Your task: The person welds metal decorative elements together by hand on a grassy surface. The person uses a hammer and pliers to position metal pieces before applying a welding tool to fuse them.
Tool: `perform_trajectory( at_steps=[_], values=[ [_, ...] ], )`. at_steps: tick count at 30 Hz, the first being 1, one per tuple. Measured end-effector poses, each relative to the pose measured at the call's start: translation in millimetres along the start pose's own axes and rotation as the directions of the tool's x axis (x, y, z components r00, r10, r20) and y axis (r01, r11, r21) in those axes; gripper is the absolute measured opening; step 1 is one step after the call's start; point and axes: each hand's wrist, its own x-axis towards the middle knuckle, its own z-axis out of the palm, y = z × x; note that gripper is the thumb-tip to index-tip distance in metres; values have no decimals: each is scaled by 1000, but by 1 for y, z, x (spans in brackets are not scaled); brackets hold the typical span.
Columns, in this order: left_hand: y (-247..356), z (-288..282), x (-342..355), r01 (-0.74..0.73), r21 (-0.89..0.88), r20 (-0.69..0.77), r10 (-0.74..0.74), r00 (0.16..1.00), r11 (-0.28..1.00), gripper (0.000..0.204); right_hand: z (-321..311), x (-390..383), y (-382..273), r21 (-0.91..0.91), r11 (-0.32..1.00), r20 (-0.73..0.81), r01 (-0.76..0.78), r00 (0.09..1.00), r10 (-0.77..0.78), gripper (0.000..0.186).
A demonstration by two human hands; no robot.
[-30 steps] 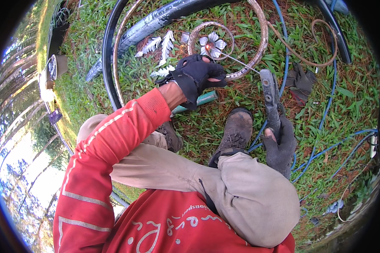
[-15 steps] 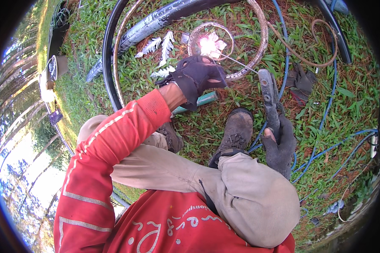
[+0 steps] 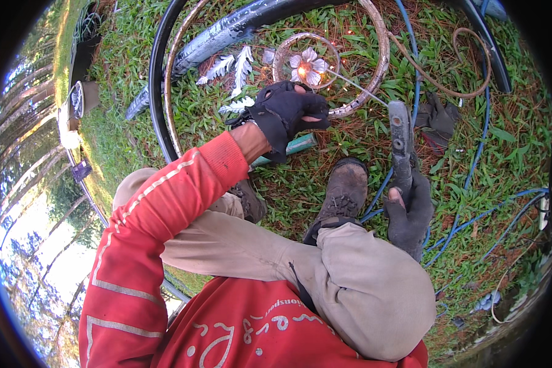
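Note:
My right hand (image 3: 410, 214), in a dark glove, is wrapped round a grey welding electrode holder (image 3: 400, 138). A thin welding rod (image 3: 357, 84) runs from the holder's end toward a metal flower (image 3: 308, 66), whose centre glows orange with sparks around it. The flower sits at a small ring of the scrolled metal bar (image 3: 383, 52). My left hand (image 3: 291, 113), in a cut-off black glove, is closed just below the flower; what its fingers hold, if anything, is hidden. A green tube (image 3: 299, 143) lies beneath that wrist.
Silvery metal leaves (image 3: 241, 69) lie on the grass left of the flower. A thick scuffed pipe (image 3: 218, 44) crosses behind. Blue cable (image 3: 486, 129) and a spare dark glove (image 3: 437, 118) lie to the right. My boot (image 3: 346, 187) stands close to the work.
The bright white glare at the flower has dropped to an orange glow with flying sparks. My right hand and the holder have shifted slightly right; my left hand stays almost still.

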Motion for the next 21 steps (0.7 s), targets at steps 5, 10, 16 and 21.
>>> perform_trajectory(
  at_steps=[5,10,16,21],
  values=[
    [-11,2,1,-14,65,-48,17,999,998,11,0,3,-5,-108,993,41,56,998,-52,55],
    [-8,5,3,93,-96,-79,-101,992,991,13,-1,4,1,-123,990,41,62,998,-57,54],
    [22,2,8,337,-472,-61,-411,910,815,12,1,4,-3,-157,984,59,81,996,-73,54],
    [13,1,5,67,-29,-69,-69,995,997,12,3,5,-2,-111,991,54,76,996,-70,56]
  ],
)
